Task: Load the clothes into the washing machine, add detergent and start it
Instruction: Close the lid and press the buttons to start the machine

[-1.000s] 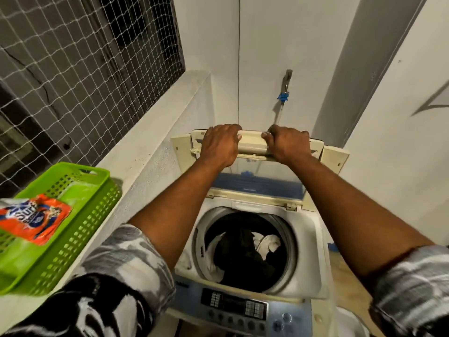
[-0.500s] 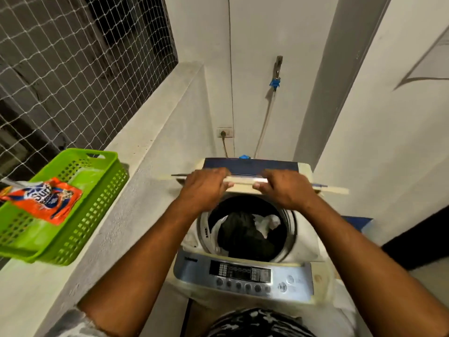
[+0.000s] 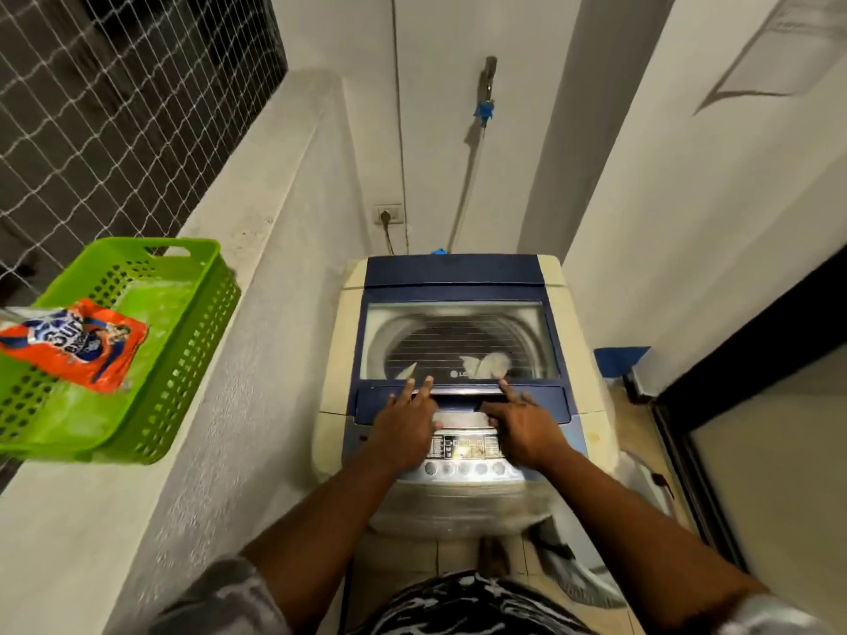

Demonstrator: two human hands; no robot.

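White plaster walls hem in a narrow laundry corner. Fingers of the left hand (image 3: 403, 428) and right hand (image 3: 522, 428) lie spread and flat on the front edge of the washing machine lid (image 3: 458, 341), gripping nothing. Clothes (image 3: 486, 362) show pale through its window. Pressing evenly on both sides should seat the lid before moving to the control panel (image 3: 463, 449) just below. A second ago the lid stood upright in both hands; now it is down. The detergent pouch (image 3: 73, 343) sits in the green basket (image 3: 183, 359) on the ledge.
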